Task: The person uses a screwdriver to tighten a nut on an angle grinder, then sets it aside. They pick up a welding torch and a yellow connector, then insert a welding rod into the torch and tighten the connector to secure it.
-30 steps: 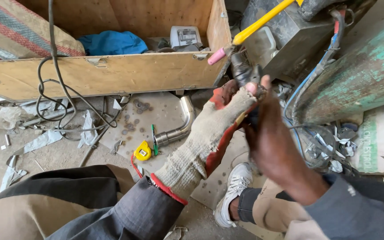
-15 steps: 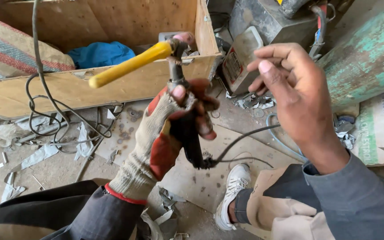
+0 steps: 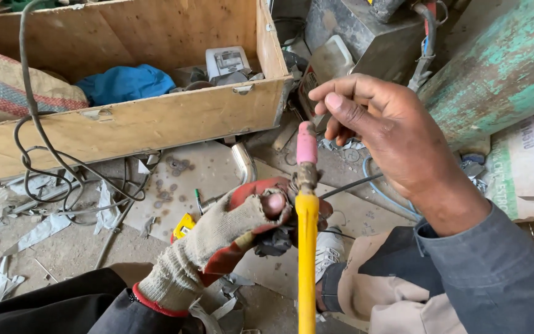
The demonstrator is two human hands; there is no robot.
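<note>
The yellow-handled torch [image 3: 307, 247] stands nearly upright in the middle of the view, just in front of the wooden crate [image 3: 156, 117]. Its handle is smooth yellow plastic, rising to a dull brass collar and a matte pink ceramic nozzle [image 3: 306, 142] at the top. The left hand [image 3: 242, 229], in a coarse knitted glove with a worn red palm coating and holes at the fingertips, is wrapped tight around the torch just below the collar, bare thumb tip showing through the fabric. A thin black cable [image 3: 353, 184] runs off to the right from that grip. The right hand [image 3: 384, 130] is bare and hovers just right of the nozzle, fingers loosely curled with the forefinger and thumb drawn close together, gripping nothing. Behind the torch, the crate is rough plywood holding a crumpled blue cloth [image 3: 125, 83]. Left of it, black wire [image 3: 44, 173] loops over a dusty concrete floor littered with metal scraps. A curved chrome pipe [image 3: 244, 162] lies between crate and torch.
</note>
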